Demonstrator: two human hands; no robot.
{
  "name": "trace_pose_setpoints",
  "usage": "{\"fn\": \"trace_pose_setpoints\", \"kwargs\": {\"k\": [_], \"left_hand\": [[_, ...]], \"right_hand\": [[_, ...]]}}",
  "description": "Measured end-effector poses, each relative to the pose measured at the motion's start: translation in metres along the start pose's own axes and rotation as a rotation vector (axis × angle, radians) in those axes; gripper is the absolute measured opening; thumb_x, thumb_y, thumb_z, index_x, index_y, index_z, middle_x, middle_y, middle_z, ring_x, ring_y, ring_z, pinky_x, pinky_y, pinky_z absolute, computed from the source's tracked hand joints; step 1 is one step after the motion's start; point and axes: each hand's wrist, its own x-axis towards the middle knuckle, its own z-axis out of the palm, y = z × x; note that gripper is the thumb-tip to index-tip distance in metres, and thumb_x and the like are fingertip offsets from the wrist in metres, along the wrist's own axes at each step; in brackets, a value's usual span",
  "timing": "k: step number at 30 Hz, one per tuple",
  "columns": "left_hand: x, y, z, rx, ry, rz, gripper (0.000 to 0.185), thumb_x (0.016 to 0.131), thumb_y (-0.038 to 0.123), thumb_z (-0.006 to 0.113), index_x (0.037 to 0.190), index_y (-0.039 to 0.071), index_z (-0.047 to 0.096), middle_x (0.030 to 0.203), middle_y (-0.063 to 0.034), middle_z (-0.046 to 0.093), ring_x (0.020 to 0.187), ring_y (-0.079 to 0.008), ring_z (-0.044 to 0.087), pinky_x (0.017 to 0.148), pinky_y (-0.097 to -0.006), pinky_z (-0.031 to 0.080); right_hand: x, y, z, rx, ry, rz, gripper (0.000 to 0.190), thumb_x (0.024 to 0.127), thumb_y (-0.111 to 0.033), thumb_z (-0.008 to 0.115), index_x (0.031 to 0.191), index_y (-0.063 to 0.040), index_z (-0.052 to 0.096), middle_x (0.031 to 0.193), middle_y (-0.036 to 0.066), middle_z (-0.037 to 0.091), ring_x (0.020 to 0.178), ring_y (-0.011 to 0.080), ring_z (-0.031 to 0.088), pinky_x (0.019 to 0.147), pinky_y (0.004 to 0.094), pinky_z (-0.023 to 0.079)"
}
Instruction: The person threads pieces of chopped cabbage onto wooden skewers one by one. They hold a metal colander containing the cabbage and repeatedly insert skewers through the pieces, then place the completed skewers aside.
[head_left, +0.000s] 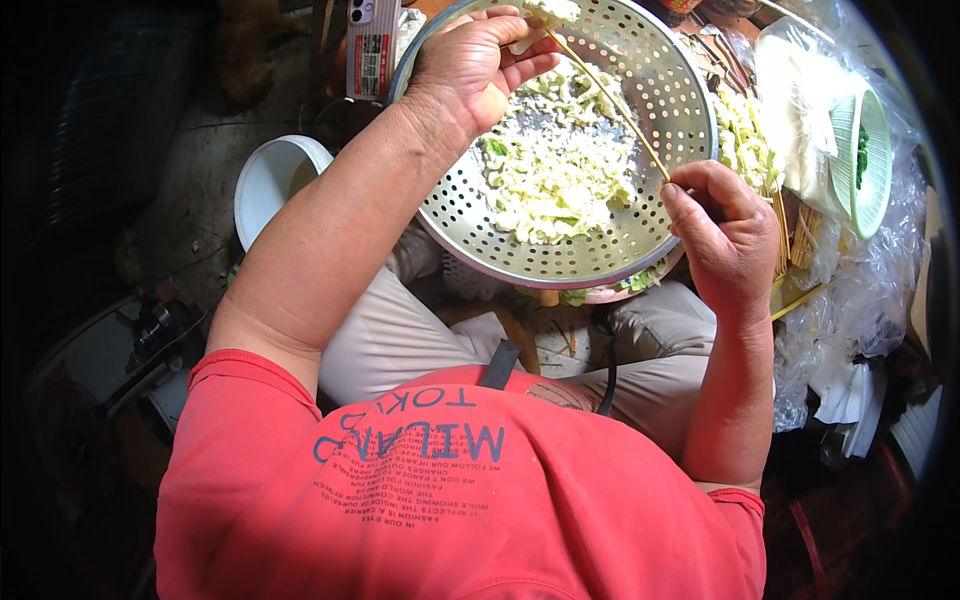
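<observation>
A large perforated metal colander (465, 225) stands in front of me, holding pale green-white cauliflower florets (555, 187) and crumbs. Over its far left part, my left hand (480, 67) holds a pale floret (553, 11) between thumb and fingers, palm partly upward. A thin bamboo skewer (615, 105) slants across the colander, its far end at that floret. Its near end is pinched between the thumb and index finger of my right hand (720, 225), at the colander's right rim.
Left of the colander stands a white bucket (251, 187), with a phone (367, 45) beyond it. To the right lie more florets on skewers (742, 142), bundled bamboo sticks (805, 236), a green plastic basket (874, 202) and clear plastic bags (847, 300).
</observation>
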Motion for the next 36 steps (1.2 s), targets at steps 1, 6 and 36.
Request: {"fn": "trace_pose_setpoints", "kwargs": {"k": [1, 6, 36], "left_hand": [[0.001, 0.0, -0.001, 0.011, -0.021, 0.027, 0.012, 0.094, 0.0, 0.058, 0.102, 0.009, 0.059, 0.099, -0.0122, 0.066, 0.09, -0.0264, 0.067, 0.076, -0.0408, 0.06], [-0.008, 0.006, 0.006, 0.168, -0.05, 0.025, 0.013, 0.094, -0.002, 0.058, 0.102, 0.007, 0.061, 0.097, -0.0112, 0.068, 0.089, -0.025, 0.069, 0.079, -0.0373, 0.062], [0.002, 0.002, 0.003, 0.029, 0.077, -0.187, 0.017, 0.094, 0.017, 0.065, 0.111, 0.013, 0.065, 0.099, -0.0071, 0.069, 0.09, -0.0259, 0.066, 0.079, -0.0568, 0.054]], "right_hand": [[0.0, 0.001, 0.0, 0.005, -0.002, -0.005, 0.006, 0.09, -0.006, 0.072, 0.092, -0.001, 0.07, 0.071, -0.002, 0.065, 0.065, 0.003, 0.057, 0.06, 0.0209, 0.045], [-0.002, -0.001, -0.004, 0.112, -0.035, 0.102, 0.004, 0.09, -0.005, 0.072, 0.091, -0.001, 0.07, 0.073, -0.002, 0.065, 0.068, 0.0032, 0.057, 0.062, 0.0207, 0.046], [-0.001, 0.0, 0.002, 0.022, -0.005, 0.036, 0.006, 0.089, -0.007, 0.072, 0.091, -0.002, 0.071, 0.073, 0.002, 0.066, 0.066, 0.0062, 0.06, 0.063, 0.0234, 0.049]]}}
